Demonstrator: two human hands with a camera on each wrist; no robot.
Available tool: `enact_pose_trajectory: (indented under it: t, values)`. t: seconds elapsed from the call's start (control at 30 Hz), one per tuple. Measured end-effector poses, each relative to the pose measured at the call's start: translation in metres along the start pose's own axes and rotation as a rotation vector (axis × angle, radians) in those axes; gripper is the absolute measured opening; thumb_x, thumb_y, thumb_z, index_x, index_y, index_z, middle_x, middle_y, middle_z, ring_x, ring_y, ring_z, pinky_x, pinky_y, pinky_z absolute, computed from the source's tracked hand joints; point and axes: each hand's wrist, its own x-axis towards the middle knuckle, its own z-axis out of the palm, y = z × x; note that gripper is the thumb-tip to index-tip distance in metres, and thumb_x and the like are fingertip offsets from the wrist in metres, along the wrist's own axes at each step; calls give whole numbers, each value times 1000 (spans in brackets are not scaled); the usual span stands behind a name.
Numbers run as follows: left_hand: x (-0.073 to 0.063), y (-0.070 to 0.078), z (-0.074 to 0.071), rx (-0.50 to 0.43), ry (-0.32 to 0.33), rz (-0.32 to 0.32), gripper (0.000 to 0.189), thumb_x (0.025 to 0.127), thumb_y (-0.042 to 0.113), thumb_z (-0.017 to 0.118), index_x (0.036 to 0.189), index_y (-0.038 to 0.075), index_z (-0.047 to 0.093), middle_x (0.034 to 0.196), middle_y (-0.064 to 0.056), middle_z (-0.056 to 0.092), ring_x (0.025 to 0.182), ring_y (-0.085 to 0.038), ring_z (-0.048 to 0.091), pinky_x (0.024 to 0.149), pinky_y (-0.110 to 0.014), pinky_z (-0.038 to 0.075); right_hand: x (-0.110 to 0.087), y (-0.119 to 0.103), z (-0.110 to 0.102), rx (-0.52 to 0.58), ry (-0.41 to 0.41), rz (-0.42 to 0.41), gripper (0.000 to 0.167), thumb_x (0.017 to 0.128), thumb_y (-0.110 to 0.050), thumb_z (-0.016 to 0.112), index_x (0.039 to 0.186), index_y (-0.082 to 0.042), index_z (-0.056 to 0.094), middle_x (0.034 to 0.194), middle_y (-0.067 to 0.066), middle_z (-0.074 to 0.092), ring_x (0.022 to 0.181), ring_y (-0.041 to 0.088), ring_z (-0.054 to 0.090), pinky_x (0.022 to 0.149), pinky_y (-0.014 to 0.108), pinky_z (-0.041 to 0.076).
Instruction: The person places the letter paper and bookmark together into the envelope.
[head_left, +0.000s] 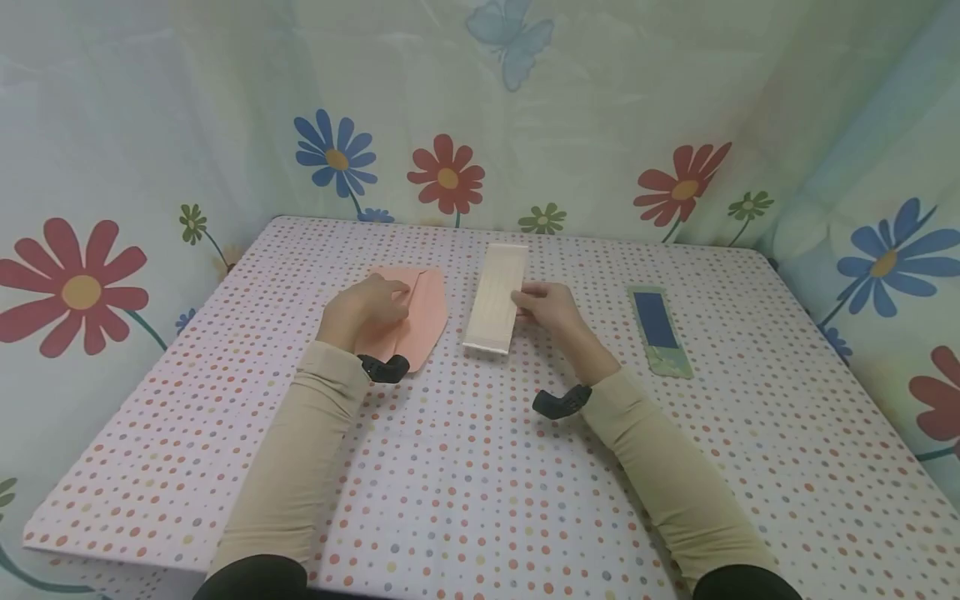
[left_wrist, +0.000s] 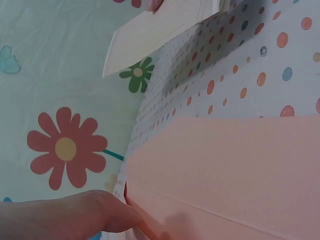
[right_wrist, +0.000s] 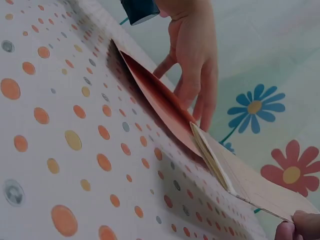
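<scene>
A pink paper envelope [head_left: 429,310] lies on the table, left of centre. My left hand [head_left: 372,302] holds it by its edge, the thumb [left_wrist: 102,212] showing against the paper in the left wrist view. From the right wrist view the envelope's mouth [right_wrist: 155,92] gapes, dark red inside. My right hand [head_left: 553,310] pinches the right long edge of a flat cream rectangular pack [head_left: 495,296] between thumb and fingers. The pack is raised above the table, and its near end shows layered edges [right_wrist: 215,162]. What the pack contains cannot be made out.
To the right lies a green card-like piece with a dark blue panel [head_left: 657,321]. A dotted cloth covers the table [head_left: 465,467]. Flower-printed curtains [head_left: 585,100] stand behind and at both sides. Each wrist carries a black camera mount [head_left: 562,402].
</scene>
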Motion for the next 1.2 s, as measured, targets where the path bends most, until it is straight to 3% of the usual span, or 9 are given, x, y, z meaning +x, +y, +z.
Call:
enact_pose_trajectory:
  t: [0.2,0.47,0.83,1.2]
  values:
    - [-2,1,0,24,4,14,58,96,35,49,150,30,29,161,-7,6,149,-31,3,117,-57,15,-1,1,4,93,11,-25,49,94,-26,59,137,-6,48,113,10,62,86,10,64,85,23,54]
    - [-2,3,0,47,17,23,56,96,35,48,149,29,31,161,-8,9,148,-31,8,117,-56,16,-4,1,17,166,12,-46,42,92,-22,61,131,-8,53,111,9,65,84,8,66,85,23,54]
    - [-1,4,1,83,17,37,55,96,33,47,149,26,31,160,-10,12,148,-32,11,116,-57,18,-6,1,32,152,-8,-78,39,93,-24,61,129,-10,55,109,7,67,87,10,68,83,22,55]
    - [1,3,-1,187,58,117,52,96,31,42,147,20,37,156,-15,24,145,-32,20,116,-53,23,-4,2,40,128,-15,-103,44,91,-19,63,133,-9,52,108,10,67,78,8,68,76,20,56]
